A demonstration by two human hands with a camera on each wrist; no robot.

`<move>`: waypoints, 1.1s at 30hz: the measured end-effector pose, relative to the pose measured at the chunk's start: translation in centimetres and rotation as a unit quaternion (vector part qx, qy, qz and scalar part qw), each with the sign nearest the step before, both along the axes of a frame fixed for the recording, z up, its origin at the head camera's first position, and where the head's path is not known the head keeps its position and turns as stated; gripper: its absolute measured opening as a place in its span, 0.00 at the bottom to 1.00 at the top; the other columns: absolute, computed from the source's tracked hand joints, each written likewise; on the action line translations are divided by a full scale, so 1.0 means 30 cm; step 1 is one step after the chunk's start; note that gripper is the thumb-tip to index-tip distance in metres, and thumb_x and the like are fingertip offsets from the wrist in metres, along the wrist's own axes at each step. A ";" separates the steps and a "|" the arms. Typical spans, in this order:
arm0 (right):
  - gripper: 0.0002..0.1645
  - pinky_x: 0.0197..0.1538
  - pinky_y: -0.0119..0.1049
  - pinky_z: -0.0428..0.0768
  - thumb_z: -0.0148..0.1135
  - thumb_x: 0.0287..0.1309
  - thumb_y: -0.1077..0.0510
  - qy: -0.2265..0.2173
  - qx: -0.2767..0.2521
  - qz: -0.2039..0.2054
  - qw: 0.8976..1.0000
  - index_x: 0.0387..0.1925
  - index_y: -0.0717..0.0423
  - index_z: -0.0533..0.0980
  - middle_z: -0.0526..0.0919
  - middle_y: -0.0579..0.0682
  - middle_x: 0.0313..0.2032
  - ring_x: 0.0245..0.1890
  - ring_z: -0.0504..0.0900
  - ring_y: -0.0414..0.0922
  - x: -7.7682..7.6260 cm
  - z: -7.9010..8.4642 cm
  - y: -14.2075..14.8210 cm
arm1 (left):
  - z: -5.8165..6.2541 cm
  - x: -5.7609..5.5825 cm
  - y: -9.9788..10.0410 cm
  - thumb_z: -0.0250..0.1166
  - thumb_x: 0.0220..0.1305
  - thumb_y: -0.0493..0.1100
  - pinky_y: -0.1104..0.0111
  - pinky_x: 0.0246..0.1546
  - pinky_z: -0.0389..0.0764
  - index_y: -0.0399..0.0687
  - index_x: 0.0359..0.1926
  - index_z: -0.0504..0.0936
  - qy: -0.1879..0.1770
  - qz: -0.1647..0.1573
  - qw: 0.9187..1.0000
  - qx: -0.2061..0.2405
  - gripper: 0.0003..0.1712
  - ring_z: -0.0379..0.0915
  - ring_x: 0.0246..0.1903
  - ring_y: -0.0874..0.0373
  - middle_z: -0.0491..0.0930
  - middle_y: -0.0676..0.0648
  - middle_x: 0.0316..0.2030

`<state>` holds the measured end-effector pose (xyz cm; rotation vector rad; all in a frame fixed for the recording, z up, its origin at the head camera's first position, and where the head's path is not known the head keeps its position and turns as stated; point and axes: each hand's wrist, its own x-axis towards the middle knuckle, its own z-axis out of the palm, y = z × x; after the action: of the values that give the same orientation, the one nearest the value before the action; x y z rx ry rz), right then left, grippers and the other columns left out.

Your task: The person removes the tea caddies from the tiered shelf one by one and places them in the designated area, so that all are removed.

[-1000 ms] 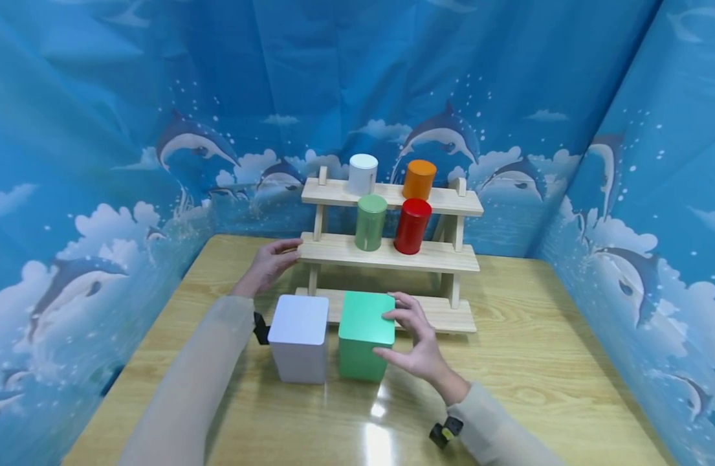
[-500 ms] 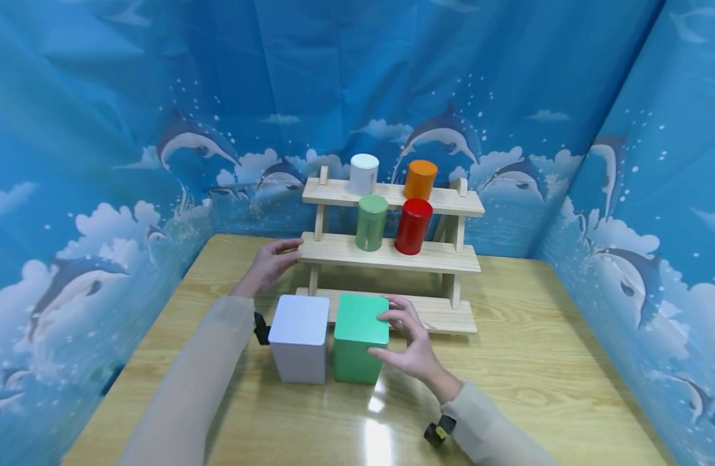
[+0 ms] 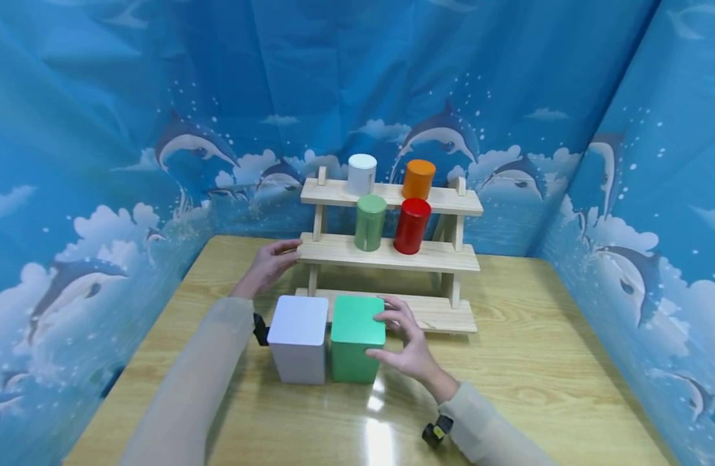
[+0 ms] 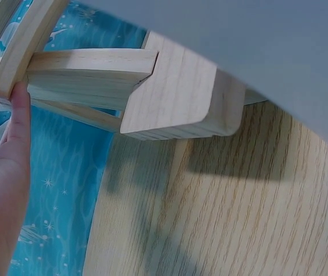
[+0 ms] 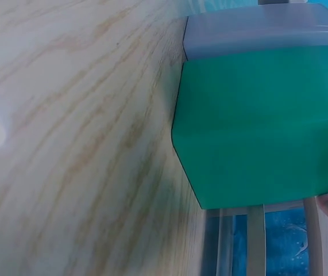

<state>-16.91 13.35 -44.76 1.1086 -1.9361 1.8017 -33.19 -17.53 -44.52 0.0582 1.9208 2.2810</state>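
Observation:
My right hand grips a green box on the table, its thumb by the box's front and its fingers at the far right edge. Close against its left side stands a pale lavender box of similar height. With my left hand I pinch the left end of the middle board of a three-tier wooden shelf; in the left wrist view the fingertips touch the board's end. The right wrist view shows the green box standing upright, with only part of the hand visible at the edge.
A green can and a red can stand on the middle tier. Above them, the top tier carries a white can and an orange can. A blue dolphin-print curtain surrounds the wooden table.
My right hand has slid the green box left, narrowing the gap to the lavender box. The left hand and the shelf have stayed in place.

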 end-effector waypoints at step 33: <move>0.32 0.55 0.62 0.69 0.66 0.50 0.69 0.022 -0.081 0.054 0.995 0.51 0.84 0.60 0.53 0.83 0.55 0.57 0.62 0.70 -0.077 -0.049 0.094 | -0.003 -0.007 -0.006 0.62 0.62 0.36 0.70 0.54 0.74 0.41 0.61 0.69 -0.009 -0.002 1.000 -0.001 0.26 0.69 0.54 0.55 0.67 0.43 0.60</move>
<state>-19.21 16.17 -46.24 1.2081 -1.7007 1.9348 -33.41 -17.70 -44.61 0.0402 1.9127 2.2684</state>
